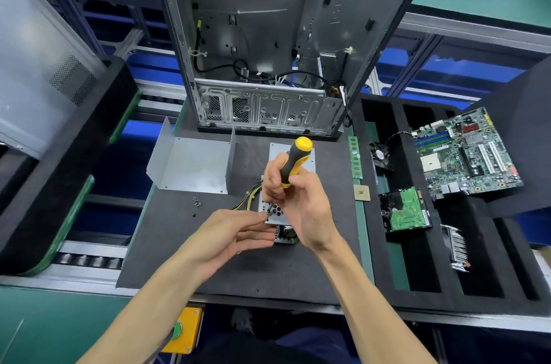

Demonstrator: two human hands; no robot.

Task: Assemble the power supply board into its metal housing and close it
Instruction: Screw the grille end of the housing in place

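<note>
Over the power supply housing (pixel 272 208), the right hand (pixel 293 199) grips a yellow-black screwdriver (pixel 295 160) (tip down) while left hand (pixel 235 234) fingertips pinch at its tip.

Beside the open computer case (pixel 268 44) lie one screwdriver (pixel 293 162), one bent metal cover (pixel 190 162) and one RAM stick (pixel 354 157). Right of it sit one motherboard (pixel 465 155), one small fan (pixel 380 155) and one processor chip (pixel 362 193). Two hands work below it, with a few loose screws (pixel 196 202), too small to count.

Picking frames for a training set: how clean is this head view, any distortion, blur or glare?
Head view: wide-angle bending bows the computer case and rails; the left edge is smeared; even light, soft shadows, no harsh glare; screwdriver and both hands are sharp.
</note>
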